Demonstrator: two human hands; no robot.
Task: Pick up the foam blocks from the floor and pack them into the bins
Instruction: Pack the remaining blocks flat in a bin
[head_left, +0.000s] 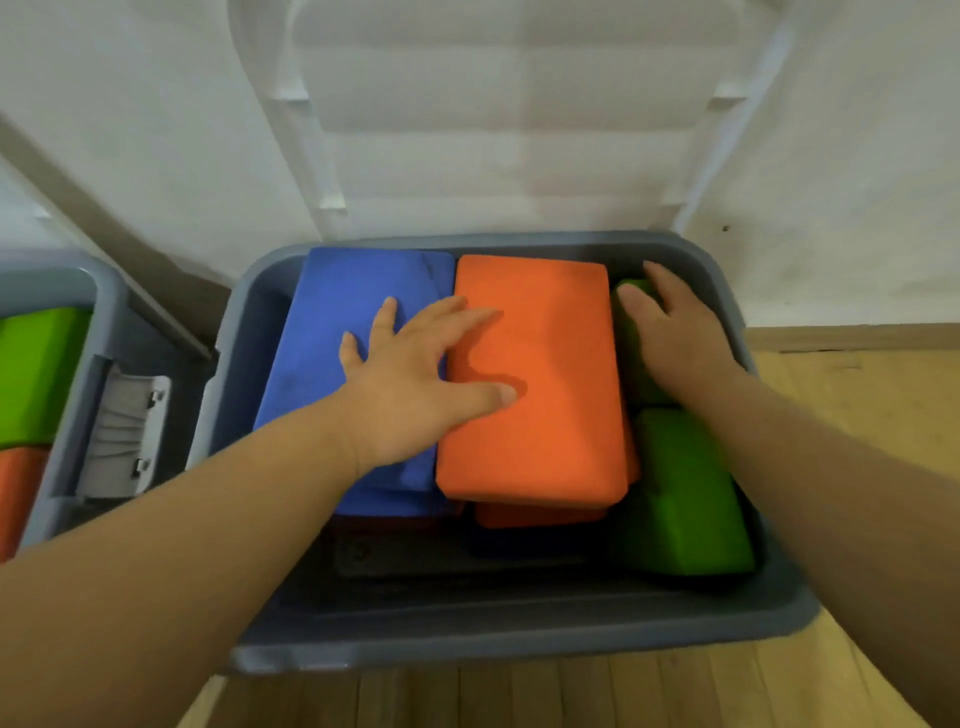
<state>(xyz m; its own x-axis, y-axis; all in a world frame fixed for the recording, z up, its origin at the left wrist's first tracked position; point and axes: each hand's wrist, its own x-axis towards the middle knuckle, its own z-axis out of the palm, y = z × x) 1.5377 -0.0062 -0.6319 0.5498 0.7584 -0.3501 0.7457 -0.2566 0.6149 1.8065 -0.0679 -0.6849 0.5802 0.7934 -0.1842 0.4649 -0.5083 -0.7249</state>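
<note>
Pale wall and wooden floor (571, 691) frame the open grey plastic bin (498, 644), its white ribbed lid (509, 130) leaning up behind the bin's far wall. We have the left hand (415, 379) flat, fingers spread apart, pressing across the seam between the blue rectangular foam block (332, 322) on the bin's left side and the orange rectangular foam block (545, 374) at its middle. The right hand (680, 338), fingers nearly straight and gripping nothing, pushes on a green foam block (631, 332) in the bin's far right corner. Another green foam block (685, 493) sits lower along the bin's right wall. Blue and orange lie broad face up on blocks beneath, side by side, long axes running from the bin's near wall to its far wall. We judge the risk to be springback: foam pressed unevenly may rebound, tip the orange block, or ride above the bin's rim and block the lid.
</note>
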